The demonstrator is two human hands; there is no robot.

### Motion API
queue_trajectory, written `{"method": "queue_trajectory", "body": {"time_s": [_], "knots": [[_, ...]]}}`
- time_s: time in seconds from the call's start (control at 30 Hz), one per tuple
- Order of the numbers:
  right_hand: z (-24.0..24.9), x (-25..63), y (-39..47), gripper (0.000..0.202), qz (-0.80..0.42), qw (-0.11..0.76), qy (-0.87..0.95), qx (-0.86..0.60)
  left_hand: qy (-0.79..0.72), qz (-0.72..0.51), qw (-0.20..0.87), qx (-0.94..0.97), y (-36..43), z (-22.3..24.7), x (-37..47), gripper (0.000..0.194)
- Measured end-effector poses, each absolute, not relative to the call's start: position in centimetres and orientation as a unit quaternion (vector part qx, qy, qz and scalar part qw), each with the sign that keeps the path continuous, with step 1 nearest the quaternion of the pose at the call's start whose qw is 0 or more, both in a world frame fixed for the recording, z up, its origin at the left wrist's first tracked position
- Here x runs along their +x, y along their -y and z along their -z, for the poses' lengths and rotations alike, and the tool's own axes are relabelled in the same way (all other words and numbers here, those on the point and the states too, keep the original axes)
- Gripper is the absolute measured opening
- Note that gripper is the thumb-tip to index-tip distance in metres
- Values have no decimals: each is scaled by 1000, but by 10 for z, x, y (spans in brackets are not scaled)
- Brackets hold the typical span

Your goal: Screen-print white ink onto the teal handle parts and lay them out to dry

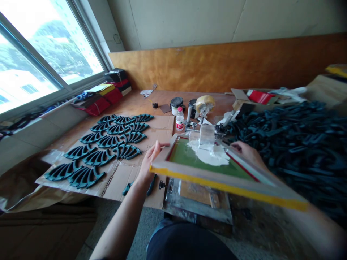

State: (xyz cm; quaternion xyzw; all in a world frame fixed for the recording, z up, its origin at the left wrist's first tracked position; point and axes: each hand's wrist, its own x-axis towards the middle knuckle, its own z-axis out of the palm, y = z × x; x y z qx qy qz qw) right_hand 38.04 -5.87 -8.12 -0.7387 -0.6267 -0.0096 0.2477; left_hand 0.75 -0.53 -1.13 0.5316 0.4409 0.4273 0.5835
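Observation:
A screen printing frame point(162, 159) with yellow tape along its front edge is tilted up in front of me, above a worn base point(200, 206). My left hand point(153, 156) grips its left side, with the thumb on top. My right hand point(248, 152) is closed at the right side; its fingers are partly hidden by the frame. White ink point(214, 157) is spread over the green mesh point(184, 155). A squeegee point(206, 136) stands in the ink near the far side. A dark green piece point(151, 186) lies beside the base, partly behind my left forearm.
Rows of dark green fan-shaped parts point(99, 156) lie on cardboard point(159, 126) at left. A large heap of dark parts point(284, 133) fills the right. Behind the frame stand a bottle point(179, 121), a tub point(176, 105) and a tape roll point(205, 103).

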Motion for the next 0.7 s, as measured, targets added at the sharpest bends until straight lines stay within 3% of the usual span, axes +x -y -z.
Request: {"method": "queue_trajectory", "body": {"time_s": [0.1,0.23,0.33,0.47,0.6,0.7], "knots": [[126,364,91,42,-49,206,682,-700,-389,-489,555,549,-22,-18,30,52],[169,317,118,18,-51,178,718,-671,-377,-535,527,542,-36,-26,48,45],[172,295,119,18,-48,174,696,-695,-425,-505,556,505,-9,5,52,46],[151,252,126,19,-27,231,651,-722,-466,-183,725,474,64,76,57,69],[130,203,135,11,14,274,750,-602,-484,-263,755,355,110,114,59,65],[127,234,124,14,-15,282,804,-524,-536,-324,704,335,105,120,36,62]]}}
